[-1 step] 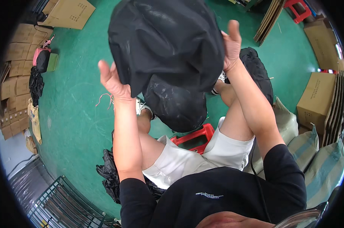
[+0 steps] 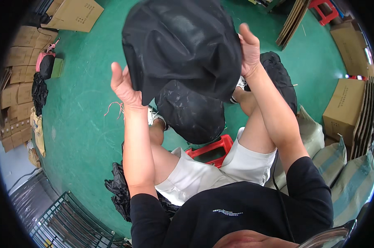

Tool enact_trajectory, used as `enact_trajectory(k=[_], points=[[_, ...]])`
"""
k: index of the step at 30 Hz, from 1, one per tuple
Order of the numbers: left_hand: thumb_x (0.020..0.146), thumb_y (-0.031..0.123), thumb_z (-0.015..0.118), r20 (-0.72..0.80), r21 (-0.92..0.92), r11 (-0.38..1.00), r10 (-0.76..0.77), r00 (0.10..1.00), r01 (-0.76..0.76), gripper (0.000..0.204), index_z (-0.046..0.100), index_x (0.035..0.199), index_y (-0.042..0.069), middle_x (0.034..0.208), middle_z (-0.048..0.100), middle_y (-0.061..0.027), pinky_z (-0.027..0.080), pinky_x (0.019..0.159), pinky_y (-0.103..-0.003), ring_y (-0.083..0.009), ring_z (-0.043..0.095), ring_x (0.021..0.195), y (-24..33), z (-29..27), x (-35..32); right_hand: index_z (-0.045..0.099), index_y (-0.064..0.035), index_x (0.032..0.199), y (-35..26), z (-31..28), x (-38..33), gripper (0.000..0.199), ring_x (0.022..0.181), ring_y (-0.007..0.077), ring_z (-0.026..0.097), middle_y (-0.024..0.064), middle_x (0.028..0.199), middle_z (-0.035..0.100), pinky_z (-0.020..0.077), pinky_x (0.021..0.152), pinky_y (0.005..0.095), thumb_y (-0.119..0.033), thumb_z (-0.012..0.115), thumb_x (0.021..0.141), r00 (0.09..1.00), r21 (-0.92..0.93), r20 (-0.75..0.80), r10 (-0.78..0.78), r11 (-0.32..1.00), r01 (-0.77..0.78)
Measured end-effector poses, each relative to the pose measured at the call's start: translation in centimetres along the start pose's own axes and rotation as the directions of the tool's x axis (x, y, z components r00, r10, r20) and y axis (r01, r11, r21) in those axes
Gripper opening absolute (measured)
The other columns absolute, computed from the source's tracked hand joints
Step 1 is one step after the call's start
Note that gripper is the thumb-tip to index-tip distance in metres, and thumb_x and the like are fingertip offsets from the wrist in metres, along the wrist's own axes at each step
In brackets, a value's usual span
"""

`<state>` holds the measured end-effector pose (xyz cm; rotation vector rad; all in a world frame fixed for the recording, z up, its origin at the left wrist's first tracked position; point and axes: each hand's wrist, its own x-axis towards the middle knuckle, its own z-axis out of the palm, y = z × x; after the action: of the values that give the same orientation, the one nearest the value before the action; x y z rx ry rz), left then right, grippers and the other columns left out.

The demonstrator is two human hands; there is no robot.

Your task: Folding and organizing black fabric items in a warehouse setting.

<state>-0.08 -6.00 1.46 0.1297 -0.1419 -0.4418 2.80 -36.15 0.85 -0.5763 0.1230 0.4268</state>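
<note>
A large piece of black fabric (image 2: 182,45), shaped like a cover or bag, is held up in front of me, spread between both hands. My left hand (image 2: 127,89) is at its lower left edge, thumb standing out and the other fingers hidden by the cloth. On the opposite edge, my right hand (image 2: 249,53) supports the fabric, thumb also raised away and fingers mostly out of sight. Below the cloth, a rounded black bundle (image 2: 191,115) lies between my feet and is partly covered from view.
A red plastic stool (image 2: 224,145) is between my thighs. Black fabric heaps lie by my right leg (image 2: 277,78) and left hip (image 2: 118,194). Woven sacks (image 2: 352,182) stand at the right. Cardboard boxes (image 2: 19,99) line the left; a metal rack (image 2: 71,223) is at lower left.
Both hands have shifted slightly inward, the left one to the right and the right one to the left. The fabric's left side has moved a little right, and its folds differ.
</note>
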Motion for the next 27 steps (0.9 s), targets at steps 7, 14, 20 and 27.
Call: enact_trajectory(k=[7, 14, 20, 27], points=[[0.088, 0.032, 0.062, 0.056, 0.057, 0.996, 0.069, 0.996, -0.072, 0.07, 0.036, 0.138, -0.009, 0.141, 0.042, -0.0259, 0.029, 0.112, -0.05, -0.0366, 0.041, 0.132, -0.4, 0.9, 0.6, 0.048, 0.0033, 0.132, -0.3, 2.2, 0.1, 0.081, 0.119, 0.0371, 0.054, 0.0207, 0.132, 0.054, 0.0402, 0.105, 0.0487, -0.058, 0.063, 0.081, 0.994, -0.144, -0.1, -0.05, 0.989, 0.035], [0.09, 0.008, 0.047, -0.028, 0.041, 0.995, 0.094, 0.995, -0.093, 0.043, 0.045, 0.129, -0.012, 0.132, 0.051, -0.0255, 0.036, 0.108, -0.05, -0.0361, 0.05, 0.124, 0.8, -1.1, 1.2, 0.054, 0.004, 0.125, -0.6, 0.7, 0.1, 0.065, 0.115, 0.0305, 0.058, 0.02, 0.124, 0.059, 0.0425, 0.103, 0.0447, -0.048, 0.06, 0.088, 0.995, 0.08, 0.093, 0.044, 0.995, -0.052], [0.087, 0.002, 0.045, -0.365, 0.059, 0.973, 0.23, 0.902, -0.224, 0.033, 0.056, 0.116, -0.009, 0.116, 0.063, -0.0212, 0.044, 0.103, -0.047, -0.0334, 0.06, 0.112, 0.8, -1.3, 2.0, 0.058, 0.0055, 0.117, 0.8, 0.9, -0.6, 0.047, 0.1, 0.0261, 0.065, 0.0165, 0.115, 0.065, 0.0488, 0.095, 0.0416, -0.034, 0.059, 0.091, 0.952, 0.215, 0.3, 0.062, 0.968, -0.131], [0.087, 0.005, 0.057, -0.364, 0.431, 0.897, 0.275, 0.89, -0.1, 0.03, 0.06, 0.116, -0.004, 0.119, 0.063, -0.0139, 0.041, 0.102, -0.043, -0.0284, 0.058, 0.113, -2.0, -0.7, 3.1, 0.062, 0.006, 0.107, 1.0, 1.9, 0.8, 0.027, 0.089, 0.0265, 0.069, 0.0187, 0.1, 0.069, 0.055, 0.087, 0.0379, -0.01, 0.058, 0.086, 0.981, 0.144, -0.032, 0.189, 0.973, -0.183]])
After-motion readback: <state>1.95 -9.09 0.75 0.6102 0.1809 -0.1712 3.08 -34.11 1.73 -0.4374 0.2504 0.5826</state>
